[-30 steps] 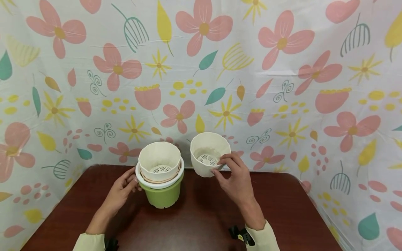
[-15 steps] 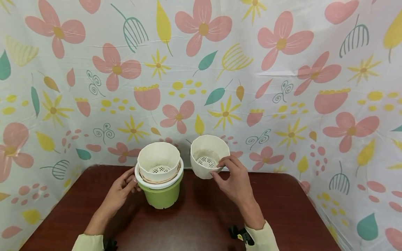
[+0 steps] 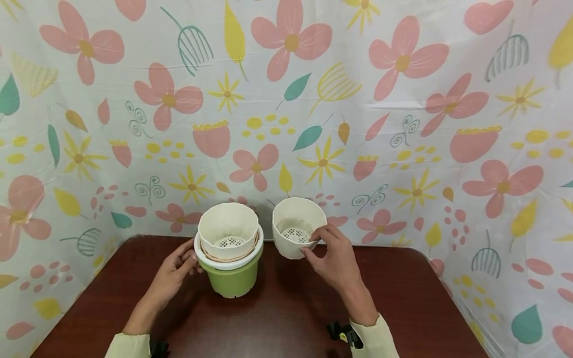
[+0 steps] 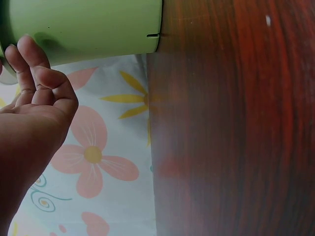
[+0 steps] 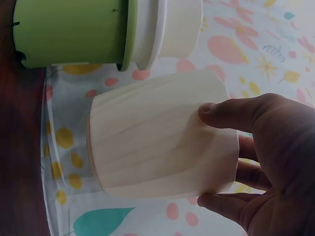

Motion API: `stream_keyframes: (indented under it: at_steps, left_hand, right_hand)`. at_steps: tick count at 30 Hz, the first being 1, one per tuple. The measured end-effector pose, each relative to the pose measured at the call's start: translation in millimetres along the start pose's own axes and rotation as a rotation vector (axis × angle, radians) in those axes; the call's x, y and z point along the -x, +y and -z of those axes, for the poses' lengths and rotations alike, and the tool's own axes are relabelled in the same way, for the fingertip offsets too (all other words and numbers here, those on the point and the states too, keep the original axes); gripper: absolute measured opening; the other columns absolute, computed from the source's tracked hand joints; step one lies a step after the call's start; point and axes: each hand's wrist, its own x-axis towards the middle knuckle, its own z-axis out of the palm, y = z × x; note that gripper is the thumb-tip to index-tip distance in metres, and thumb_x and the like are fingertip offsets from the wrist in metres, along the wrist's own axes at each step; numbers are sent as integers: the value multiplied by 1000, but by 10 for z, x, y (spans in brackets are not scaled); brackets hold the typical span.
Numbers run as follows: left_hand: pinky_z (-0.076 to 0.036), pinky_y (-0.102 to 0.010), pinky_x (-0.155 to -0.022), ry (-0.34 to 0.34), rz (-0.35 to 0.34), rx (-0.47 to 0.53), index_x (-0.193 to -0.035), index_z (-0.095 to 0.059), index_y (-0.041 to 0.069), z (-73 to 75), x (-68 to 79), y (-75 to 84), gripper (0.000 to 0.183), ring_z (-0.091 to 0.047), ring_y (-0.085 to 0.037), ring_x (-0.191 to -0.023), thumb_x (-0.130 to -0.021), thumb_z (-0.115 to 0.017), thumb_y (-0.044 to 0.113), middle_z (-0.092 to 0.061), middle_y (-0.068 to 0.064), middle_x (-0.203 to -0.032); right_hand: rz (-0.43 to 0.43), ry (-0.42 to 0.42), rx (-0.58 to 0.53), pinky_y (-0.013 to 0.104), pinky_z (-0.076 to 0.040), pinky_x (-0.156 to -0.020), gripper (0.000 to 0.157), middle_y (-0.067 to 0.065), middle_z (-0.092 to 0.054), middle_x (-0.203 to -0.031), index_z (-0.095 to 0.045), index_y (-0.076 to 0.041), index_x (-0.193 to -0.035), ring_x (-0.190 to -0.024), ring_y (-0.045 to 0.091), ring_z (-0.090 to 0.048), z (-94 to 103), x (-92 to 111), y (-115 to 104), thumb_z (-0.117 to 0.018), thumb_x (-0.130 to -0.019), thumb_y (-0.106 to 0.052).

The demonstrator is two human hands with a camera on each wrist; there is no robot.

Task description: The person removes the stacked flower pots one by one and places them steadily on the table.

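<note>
My right hand [image 3: 335,258] pinches the rim of a cream flower pot [image 5: 152,137], thumb outside and fingers reaching over the edge. In the head view this pot tilts its open top toward me, showing a perforated bottom, and hangs above the table. To its left, several nested flower pots stand upright: a green pot [image 3: 233,281] outermost, a white-rimmed pot [image 3: 224,265] within it, and a cream pot [image 3: 228,223] on top. My left hand [image 3: 175,268] holds the stack's left rim with curled fingers; the left wrist view shows the fingers beside the green wall, the thumb mostly hidden.
The dark reddish-brown wooden table [image 3: 250,328] carries the stack near its back edge. A cloth [image 3: 286,114] printed with flowers and leaves hangs behind it and along both sides. Black straps sit at both wrists, below light sleeves [image 3: 373,340].
My right hand's cream pot has come down a little beside the stack, with its rim lower than before. The left hand and the stack keep their place.
</note>
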Motion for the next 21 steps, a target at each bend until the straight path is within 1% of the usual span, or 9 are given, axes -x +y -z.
stream_keyframes:
  at_steps: [1,6,15,21]
  left_hand:
    - [-55,-28,-77,-1,4,-1,-165,-31,2,-3,0,0,55,-66,-21,-89,-115,-49,19,-70,-3,-104]
    - [-54,-28,-76,7,9,-13,-165,-31,3,-1,10,-9,55,-67,-21,-89,-115,-49,19,-70,-3,-102]
    - [-54,-28,-76,15,-5,-22,-164,-33,1,28,15,1,54,-68,-20,-88,-115,-49,17,-70,-2,-101]
    - [-55,-28,-77,0,-3,-6,-164,-31,0,15,0,-6,55,-68,-19,-89,-115,-48,17,-70,0,-102]
  right_hand:
    - [-9,-6,3,36,-57,-72,36,3,-64,-94,-68,-8,-90,-86,13,-60,2,3,4,-99,-74,-11]
    - [-39,-32,-4,34,-56,-72,35,3,-65,-94,-68,-8,-90,-86,12,-59,-13,18,17,-99,-75,-12]
    - [-37,-46,-10,34,-54,-69,33,4,-65,-92,-69,-7,-89,-83,12,-57,-68,12,39,-98,-75,-12]
    - [-63,-68,6,34,-53,-69,31,6,-67,-90,-70,-7,-87,-79,14,-57,-83,21,77,-98,-74,-11]
